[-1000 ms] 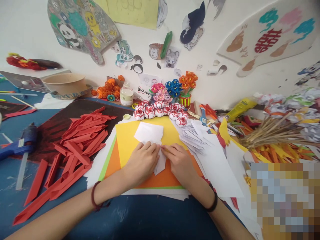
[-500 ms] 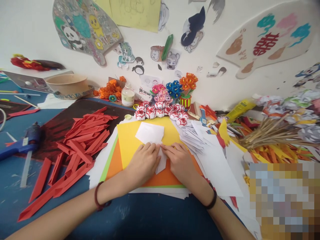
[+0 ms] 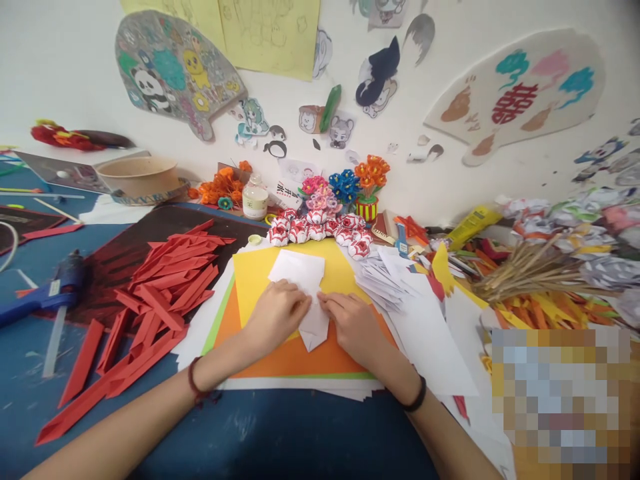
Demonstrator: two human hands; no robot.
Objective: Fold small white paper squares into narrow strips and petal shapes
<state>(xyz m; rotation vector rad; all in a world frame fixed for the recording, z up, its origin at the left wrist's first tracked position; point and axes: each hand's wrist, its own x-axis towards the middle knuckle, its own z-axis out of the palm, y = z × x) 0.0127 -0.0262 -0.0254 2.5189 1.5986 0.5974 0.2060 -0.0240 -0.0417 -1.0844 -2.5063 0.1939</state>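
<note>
A sheet of white paper (image 3: 311, 323), folded to a point at its near end, lies over yellow and orange sheets in front of me. My left hand (image 3: 279, 313) is closed, its fingers curled at the paper's left edge with the fingertips partly hidden. On the opposite side, my right hand (image 3: 353, 328) pinches the right edge between thumb and forefinger. Beneath both hands is a stack of coloured paper, with a yellow sheet (image 3: 250, 273) above an orange sheet (image 3: 225, 340).
Folded red paper strips (image 3: 170, 280) are heaped at left, beside a blue glue gun (image 3: 63, 287). Red-and-white paper flowers (image 3: 315, 230) stand behind the stack. White paper pieces (image 3: 383, 283) lie to its right, near a bundle of thin sticks (image 3: 525, 270).
My hands have parted slightly, the left moving left and the right moving a little right, so more of the folded white paper shows. The camera view has tilted and shifted a little.
</note>
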